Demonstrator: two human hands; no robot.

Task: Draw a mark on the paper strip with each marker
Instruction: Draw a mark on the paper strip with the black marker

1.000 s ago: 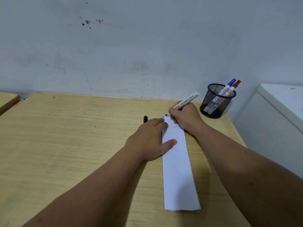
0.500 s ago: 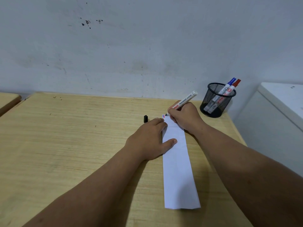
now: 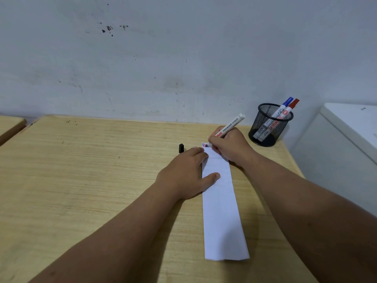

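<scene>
A long white paper strip (image 3: 221, 209) lies on the wooden table (image 3: 81, 180), running away from me. My left hand (image 3: 187, 174) rests flat on its left edge, fingers spread, pinning it down. My right hand (image 3: 228, 145) grips a white permanent marker (image 3: 231, 125), its tip touching the strip's far end. Small blue, red and black marks (image 3: 205, 145) show at that far left corner. The marker's black cap (image 3: 181, 148) stands on the table just left of the strip.
A black mesh pen cup (image 3: 269, 125) at the table's back right holds a blue-capped marker (image 3: 285, 104) and a red-capped marker (image 3: 292, 105). A white cabinet (image 3: 346, 139) stands to the right. A grey wall runs behind the table.
The marker tip has made small strokes at the strip's far end, and a black mark now shows beside the blue and red ones. My left hand has stayed put.
</scene>
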